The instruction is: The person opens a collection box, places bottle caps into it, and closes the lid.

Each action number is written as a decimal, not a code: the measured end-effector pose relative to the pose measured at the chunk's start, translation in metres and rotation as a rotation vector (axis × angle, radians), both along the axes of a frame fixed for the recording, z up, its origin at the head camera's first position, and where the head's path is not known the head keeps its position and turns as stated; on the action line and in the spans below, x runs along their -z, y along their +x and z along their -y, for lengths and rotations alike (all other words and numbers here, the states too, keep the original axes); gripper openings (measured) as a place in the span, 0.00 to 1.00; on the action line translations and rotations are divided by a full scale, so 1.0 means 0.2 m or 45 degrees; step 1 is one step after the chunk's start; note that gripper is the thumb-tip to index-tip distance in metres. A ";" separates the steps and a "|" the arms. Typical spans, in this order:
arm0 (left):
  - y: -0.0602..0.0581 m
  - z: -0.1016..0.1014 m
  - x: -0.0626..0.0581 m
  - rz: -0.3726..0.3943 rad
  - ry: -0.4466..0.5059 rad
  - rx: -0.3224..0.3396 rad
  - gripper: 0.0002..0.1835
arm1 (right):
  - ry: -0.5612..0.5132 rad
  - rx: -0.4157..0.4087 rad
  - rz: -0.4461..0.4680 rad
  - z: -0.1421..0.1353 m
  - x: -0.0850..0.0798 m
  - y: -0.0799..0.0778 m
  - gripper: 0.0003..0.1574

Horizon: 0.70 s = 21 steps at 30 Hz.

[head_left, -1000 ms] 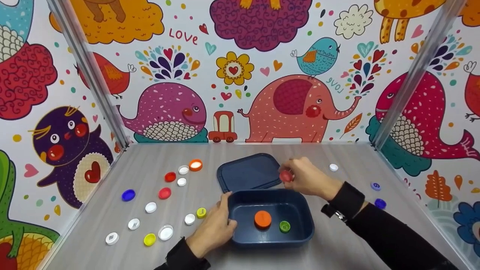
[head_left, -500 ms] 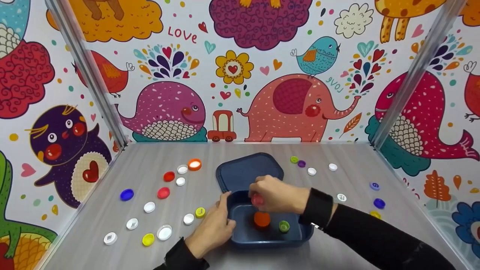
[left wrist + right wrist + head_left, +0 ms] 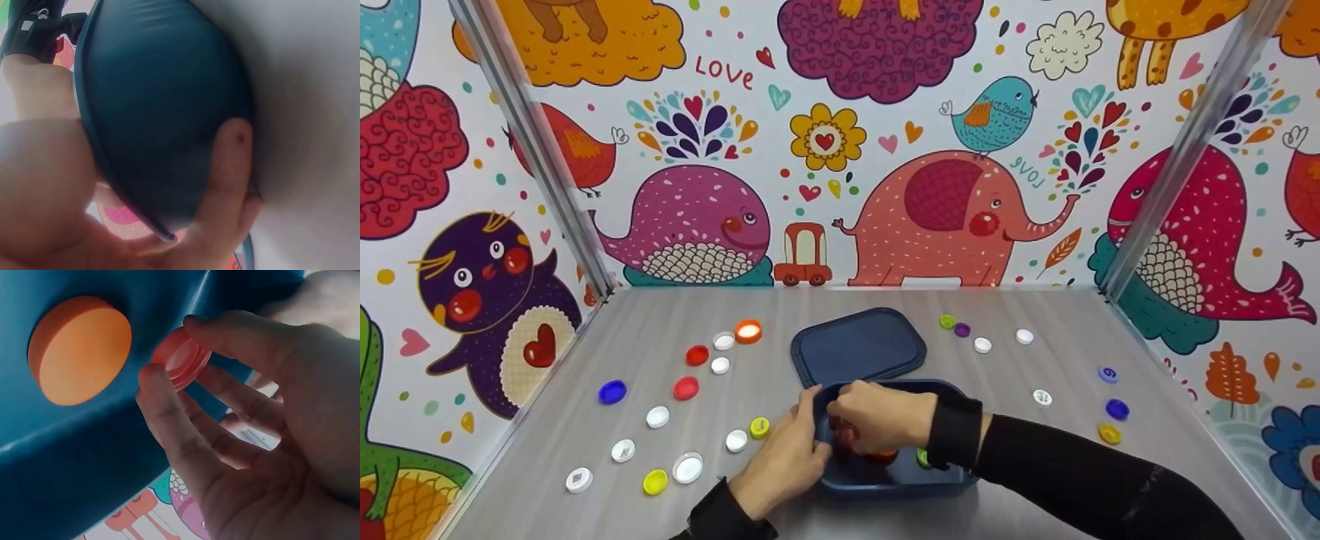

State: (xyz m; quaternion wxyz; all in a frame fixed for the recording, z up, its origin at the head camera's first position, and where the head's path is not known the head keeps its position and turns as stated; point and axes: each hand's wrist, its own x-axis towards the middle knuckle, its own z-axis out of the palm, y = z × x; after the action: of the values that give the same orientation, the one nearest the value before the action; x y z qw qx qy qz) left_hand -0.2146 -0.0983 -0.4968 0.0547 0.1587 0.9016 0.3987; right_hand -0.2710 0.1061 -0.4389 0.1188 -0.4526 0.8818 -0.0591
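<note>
A dark blue plastic container (image 3: 900,489) stands on the table. At its left side my left hand (image 3: 784,454) holds the wall, with fingers (image 3: 230,163) against the outside. My right hand (image 3: 889,414) reaches down inside, pinching a red bottle cap (image 3: 181,360) between thumb and fingertips near the left end. Beside it on the container's floor lies an orange cap (image 3: 81,354), mostly covered by the hand in the head view. A green cap (image 3: 924,457) shows partly under the right wrist.
The container's dark blue lid (image 3: 859,349) lies flat behind it. Several caps are scattered on the left, among them a blue one (image 3: 613,391) and a red one (image 3: 685,388). More lie on the right, including a yellow one (image 3: 1109,433). Printed walls enclose the table.
My right hand has moved left and down from beside the lid into the container, carrying the red bottle cap. The left hand has stayed on the container.
</note>
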 end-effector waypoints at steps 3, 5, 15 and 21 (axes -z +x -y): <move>0.00 0.00 0.01 0.007 -0.006 0.004 0.46 | 0.018 -0.009 0.007 0.00 0.01 0.00 0.25; 0.00 0.01 0.01 -0.010 -0.006 0.011 0.46 | 0.006 -0.021 0.014 0.00 0.01 0.00 0.22; 0.00 0.01 0.01 -0.080 0.002 0.027 0.45 | -0.068 -0.005 0.027 -0.02 -0.02 0.00 0.21; 0.01 0.01 0.00 -0.065 0.009 0.027 0.45 | -0.114 0.054 0.063 -0.04 -0.03 -0.01 0.23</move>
State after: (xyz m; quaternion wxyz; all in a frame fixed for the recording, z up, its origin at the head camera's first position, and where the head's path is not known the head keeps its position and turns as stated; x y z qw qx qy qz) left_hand -0.2132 -0.1004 -0.4972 0.0356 0.1785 0.8995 0.3972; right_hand -0.2729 0.1135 -0.4329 0.1189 -0.4372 0.8844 -0.1120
